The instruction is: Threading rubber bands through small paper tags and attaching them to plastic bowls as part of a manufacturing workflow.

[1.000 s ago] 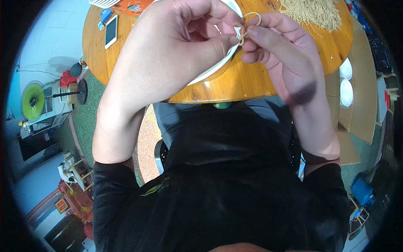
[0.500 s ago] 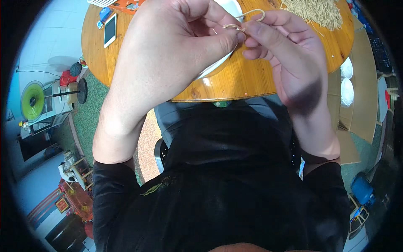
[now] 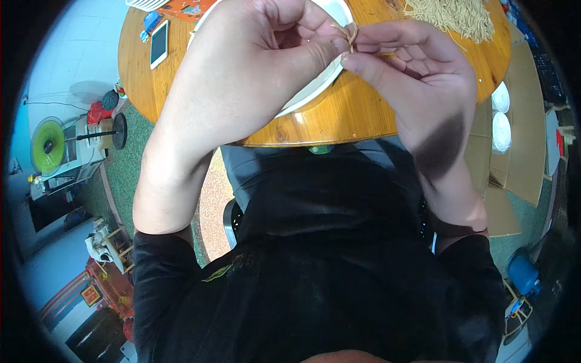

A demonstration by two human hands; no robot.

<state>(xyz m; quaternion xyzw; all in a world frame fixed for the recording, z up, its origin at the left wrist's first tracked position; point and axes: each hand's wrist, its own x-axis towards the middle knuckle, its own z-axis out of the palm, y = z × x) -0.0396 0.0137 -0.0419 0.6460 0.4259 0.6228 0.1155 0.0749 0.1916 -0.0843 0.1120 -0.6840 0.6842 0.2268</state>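
A short piece of beige cord [image 3: 350, 35], bent into a small loop or knot, is held up between my two hands above the table. My left hand [image 3: 266, 66] is closed, with thumb and forefinger pinching the cord. From the other side my right hand [image 3: 417, 72] meets it, the cord running between its thumb tip and forefinger; its other fingers curl loosely. Part of the cord is hidden by the fingers. Beneath my left hand lies a white tray [image 3: 308, 97], mostly covered. A pile of similar beige cords [image 3: 454, 18] rests at the table's far right.
The round wooden table [image 3: 345, 127] carries a white phone [image 3: 158, 45] at left and an orange item [image 3: 181, 8] behind it. A green fan [image 3: 48, 146] stands on the left. Opened cardboard [image 3: 523, 133] with white round items [image 3: 500, 132] lies to the right.
The wide loop of cord has drawn down into a small upright knot or loop. My right thumb has moved lower and left, and more of the white tray shows.
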